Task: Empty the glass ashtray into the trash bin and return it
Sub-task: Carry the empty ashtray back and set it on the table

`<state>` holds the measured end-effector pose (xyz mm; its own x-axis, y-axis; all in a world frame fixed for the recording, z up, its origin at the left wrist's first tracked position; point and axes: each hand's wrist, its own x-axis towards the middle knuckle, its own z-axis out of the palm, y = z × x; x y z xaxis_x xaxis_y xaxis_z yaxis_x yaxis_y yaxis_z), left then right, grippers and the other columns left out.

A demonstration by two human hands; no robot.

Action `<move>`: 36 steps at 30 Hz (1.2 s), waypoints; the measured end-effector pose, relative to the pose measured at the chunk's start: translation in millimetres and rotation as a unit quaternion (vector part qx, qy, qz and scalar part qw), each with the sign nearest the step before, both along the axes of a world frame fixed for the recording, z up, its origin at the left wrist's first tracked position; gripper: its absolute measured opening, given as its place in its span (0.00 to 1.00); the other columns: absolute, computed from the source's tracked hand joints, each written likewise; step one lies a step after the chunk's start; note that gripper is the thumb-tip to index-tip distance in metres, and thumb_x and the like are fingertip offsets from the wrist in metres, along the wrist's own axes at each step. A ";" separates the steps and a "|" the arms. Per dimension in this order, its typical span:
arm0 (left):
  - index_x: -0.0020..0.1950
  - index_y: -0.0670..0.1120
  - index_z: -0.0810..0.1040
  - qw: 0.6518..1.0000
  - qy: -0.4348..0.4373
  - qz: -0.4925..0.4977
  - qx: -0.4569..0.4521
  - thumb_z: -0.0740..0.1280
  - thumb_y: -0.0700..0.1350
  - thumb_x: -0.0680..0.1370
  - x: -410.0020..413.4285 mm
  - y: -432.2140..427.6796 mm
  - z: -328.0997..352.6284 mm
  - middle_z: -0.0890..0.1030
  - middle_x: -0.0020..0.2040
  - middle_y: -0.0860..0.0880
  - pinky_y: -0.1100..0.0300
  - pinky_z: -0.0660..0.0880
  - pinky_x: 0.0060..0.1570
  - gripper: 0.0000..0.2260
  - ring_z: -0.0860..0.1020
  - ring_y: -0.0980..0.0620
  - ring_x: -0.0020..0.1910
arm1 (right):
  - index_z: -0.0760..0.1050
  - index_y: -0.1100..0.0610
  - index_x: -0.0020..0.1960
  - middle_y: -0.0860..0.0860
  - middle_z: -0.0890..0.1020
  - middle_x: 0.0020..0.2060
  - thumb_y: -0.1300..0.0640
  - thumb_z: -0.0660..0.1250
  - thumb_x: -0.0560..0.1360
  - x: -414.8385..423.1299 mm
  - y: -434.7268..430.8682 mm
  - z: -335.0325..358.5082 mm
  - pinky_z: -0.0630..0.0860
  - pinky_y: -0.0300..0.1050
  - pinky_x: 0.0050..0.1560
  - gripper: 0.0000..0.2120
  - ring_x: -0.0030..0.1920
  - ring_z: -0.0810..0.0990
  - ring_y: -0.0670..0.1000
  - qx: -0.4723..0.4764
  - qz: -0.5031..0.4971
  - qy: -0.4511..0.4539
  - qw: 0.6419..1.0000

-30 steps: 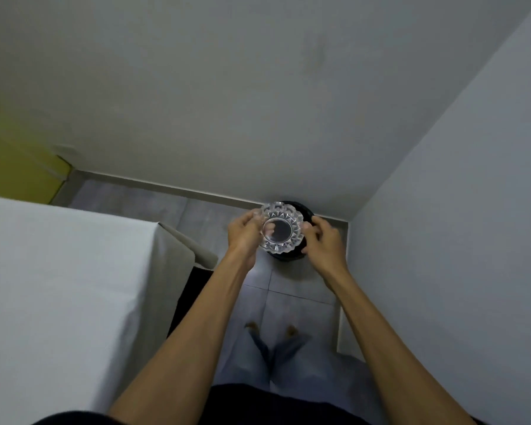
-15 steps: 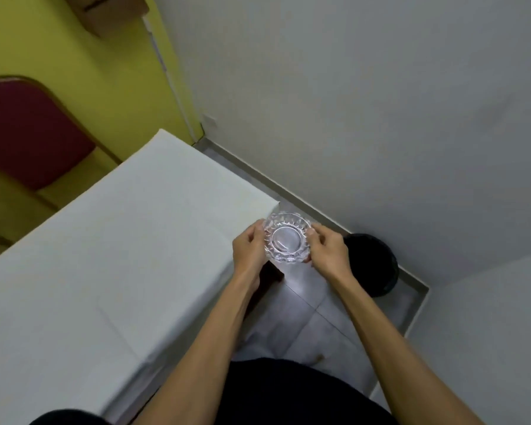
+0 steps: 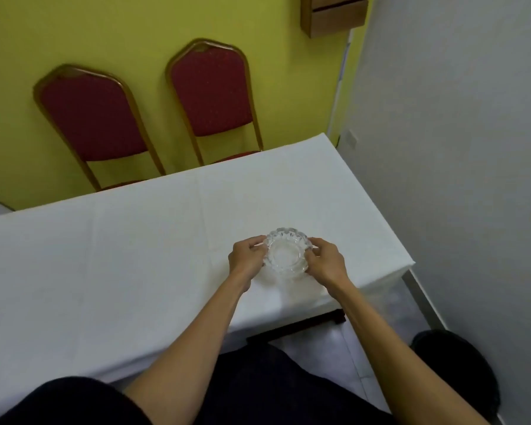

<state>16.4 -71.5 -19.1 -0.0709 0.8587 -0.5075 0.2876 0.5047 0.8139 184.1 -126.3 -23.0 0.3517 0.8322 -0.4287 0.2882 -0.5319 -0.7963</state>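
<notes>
The clear cut-glass ashtray (image 3: 286, 254) is upright over the right part of the white-clothed table (image 3: 135, 271), its bowl looking empty. My left hand (image 3: 246, 259) grips its left rim and my right hand (image 3: 327, 261) grips its right rim. Whether its base touches the cloth I cannot tell. The black trash bin (image 3: 460, 372) stands on the floor at the lower right, beside the grey wall, its inside dark.
Two red padded chairs (image 3: 212, 93) with gold frames stand behind the table against the yellow wall. A wooden box (image 3: 333, 13) hangs on that wall at the top right. A grey wall (image 3: 457, 179) runs close along the table's right end, leaving a narrow tiled strip.
The ashtray, held in both hands, has gone from above the bin in the corner leftward to over the table. My view has swung from the corner to the table and chairs.
</notes>
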 end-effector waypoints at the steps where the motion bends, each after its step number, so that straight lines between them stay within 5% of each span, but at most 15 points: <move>1: 0.62 0.51 0.83 1.000 0.007 0.001 -0.003 0.68 0.43 0.76 -8.1 6.0 0.8 0.86 0.54 0.50 0.56 0.82 0.54 0.15 0.81 0.53 0.39 | 0.76 0.54 0.68 0.54 0.87 0.52 0.53 0.60 0.77 -6.2 10.8 -3.3 0.83 0.57 0.55 0.21 0.50 0.86 0.56 0.001 0.013 -0.003 1.000; 5: 0.65 0.52 0.81 1.000 0.029 0.012 -0.005 0.66 0.42 0.77 -28.2 27.7 2.5 0.85 0.56 0.50 0.59 0.81 0.52 0.17 0.81 0.54 0.38 | 0.78 0.57 0.65 0.57 0.85 0.55 0.56 0.59 0.77 -27.5 44.1 -1.0 0.81 0.56 0.57 0.19 0.53 0.84 0.60 0.013 0.052 -0.041 0.998; 10: 0.64 0.53 0.82 0.998 0.046 0.043 -0.002 0.68 0.43 0.76 -28.2 47.8 -3.3 0.85 0.57 0.49 0.54 0.81 0.56 0.17 0.84 0.49 0.48 | 0.81 0.62 0.60 0.63 0.84 0.54 0.66 0.59 0.77 -36.1 72.7 11.3 0.73 0.41 0.47 0.16 0.55 0.83 0.62 0.018 0.061 -0.065 0.996; 17: 0.63 0.50 0.83 0.992 0.076 0.098 0.027 0.66 0.41 0.78 -8.5 58.2 -3.0 0.85 0.58 0.48 0.62 0.78 0.51 0.15 0.83 0.48 0.56 | 0.80 0.54 0.63 0.64 0.79 0.59 0.63 0.55 0.73 -25.5 107.5 0.8 0.80 0.52 0.58 0.23 0.59 0.80 0.63 0.010 0.079 -0.047 0.996; 26: 0.66 0.48 0.80 0.988 0.109 0.093 0.055 0.63 0.40 0.80 -0.4 64.3 -6.2 0.84 0.57 0.48 0.62 0.75 0.56 0.16 0.81 0.48 0.58 | 0.80 0.62 0.60 0.62 0.82 0.59 0.69 0.58 0.73 -23.0 126.7 16.6 0.77 0.51 0.58 0.20 0.62 0.79 0.63 0.006 0.082 -0.035 0.996; 30: 0.51 0.50 0.81 0.983 0.160 0.039 0.084 0.60 0.36 0.78 0.7 61.5 -10.6 0.84 0.44 0.46 0.65 0.72 0.38 0.13 0.80 0.44 0.44 | 0.79 0.60 0.64 0.60 0.81 0.62 0.69 0.58 0.74 -24.1 127.9 15.6 0.74 0.43 0.51 0.21 0.62 0.79 0.61 0.001 0.097 -0.029 0.995; 32: 0.59 0.49 0.81 0.979 0.177 0.018 0.100 0.60 0.36 0.77 -0.3 61.0 -11.5 0.82 0.42 0.47 0.67 0.70 0.33 0.16 0.77 0.46 0.39 | 0.77 0.60 0.66 0.60 0.81 0.63 0.70 0.58 0.75 -23.4 127.9 13.9 0.71 0.40 0.49 0.23 0.62 0.79 0.60 0.003 0.104 -0.025 0.994; 36: 0.75 0.46 0.70 0.971 0.220 -0.050 0.079 0.60 0.38 0.79 0.0 60.9 -5.7 0.79 0.66 0.42 0.61 0.74 0.59 0.23 0.76 0.42 0.65 | 0.78 0.61 0.63 0.60 0.81 0.61 0.66 0.59 0.74 -21.4 129.2 7.2 0.75 0.43 0.54 0.19 0.63 0.79 0.62 -0.020 0.127 -0.054 0.990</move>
<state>16.3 -10.6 -24.8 -0.1626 0.9373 -0.3082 0.6660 0.3347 0.6666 162.7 2.9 -15.8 0.1786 0.8826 -0.4348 0.4988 -0.4621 -0.7332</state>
